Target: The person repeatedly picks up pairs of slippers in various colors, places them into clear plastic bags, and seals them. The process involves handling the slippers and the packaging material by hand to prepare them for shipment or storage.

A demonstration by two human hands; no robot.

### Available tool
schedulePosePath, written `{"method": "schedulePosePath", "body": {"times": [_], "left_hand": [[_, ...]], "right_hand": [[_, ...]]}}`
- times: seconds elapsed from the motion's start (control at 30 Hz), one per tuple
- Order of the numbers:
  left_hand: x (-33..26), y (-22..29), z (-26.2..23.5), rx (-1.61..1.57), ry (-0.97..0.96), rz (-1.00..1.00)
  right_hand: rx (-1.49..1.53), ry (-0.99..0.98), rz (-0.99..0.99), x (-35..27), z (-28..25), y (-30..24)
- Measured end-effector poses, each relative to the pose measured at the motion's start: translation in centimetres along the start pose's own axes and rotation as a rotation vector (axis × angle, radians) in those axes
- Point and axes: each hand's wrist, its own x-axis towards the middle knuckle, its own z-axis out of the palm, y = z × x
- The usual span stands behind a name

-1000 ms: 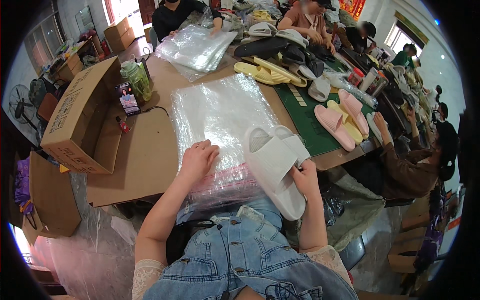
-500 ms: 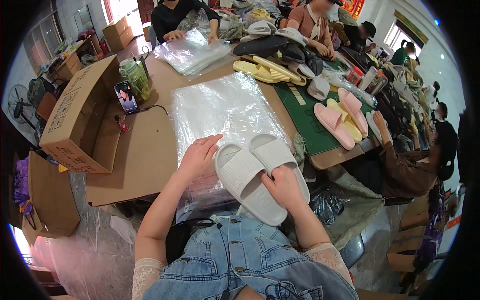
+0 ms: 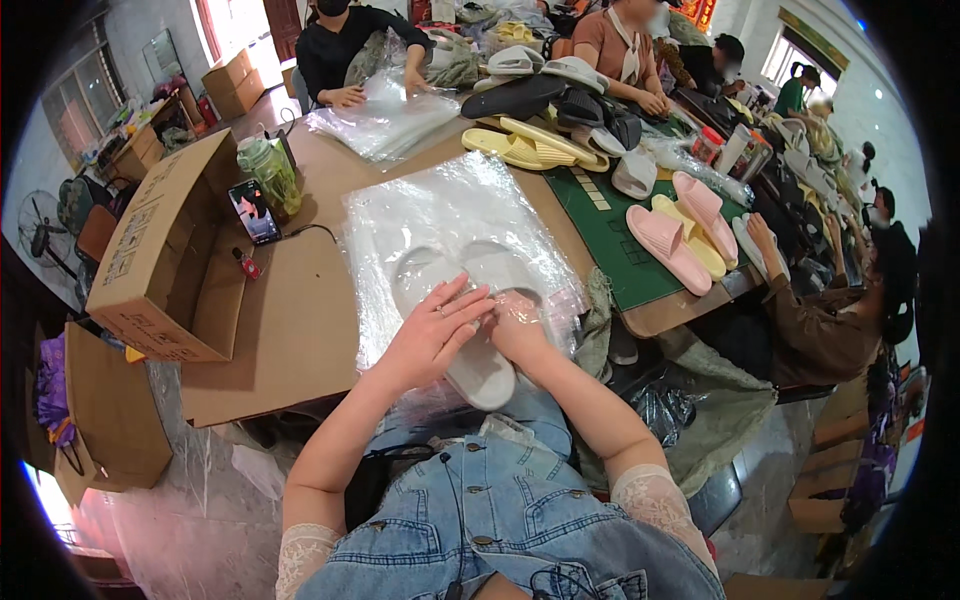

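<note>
Grasps a pair of pale-grey, round-toed slippers (image 3: 485, 378) with the right hand (image 3: 518, 325), partly under clear plastic film (image 3: 522, 303), with toes toward twelve o'clock and heels toward six. Lays the left hand (image 3: 435, 335) over the slippers, released and straight-fingered, just beside the right. Works above a stack of transparent plastic bags (image 3: 460, 205) on the brown worktop (image 3: 275, 335), facing a black rectangular phone (image 3: 255, 212) at ten o'clock and a flat green mat (image 3: 608, 252) at two.

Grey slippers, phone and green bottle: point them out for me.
Grey slippers (image 3: 484, 378): head view, one slipper's heel end.
Phone (image 3: 255, 212): head view, its screen.
Green bottle (image 3: 268, 178): head view, its side.
</note>
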Motion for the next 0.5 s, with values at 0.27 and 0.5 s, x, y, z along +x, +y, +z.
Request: {"method": "schedulePosePath", "body": {"times": [0.27,0.5], "left_hand": [[-1.4,-1.0,-1.6,-0.137,-0.011,-0.014],[-2.3,-2.3,-3.8,-0.100,0.018,-0.074]], "right_hand": [[0.011,-0.027,0.200,7.7,1.7,-2.3],[-0.161,0.204,0.225,12.3,4.8,-1.5]]}}
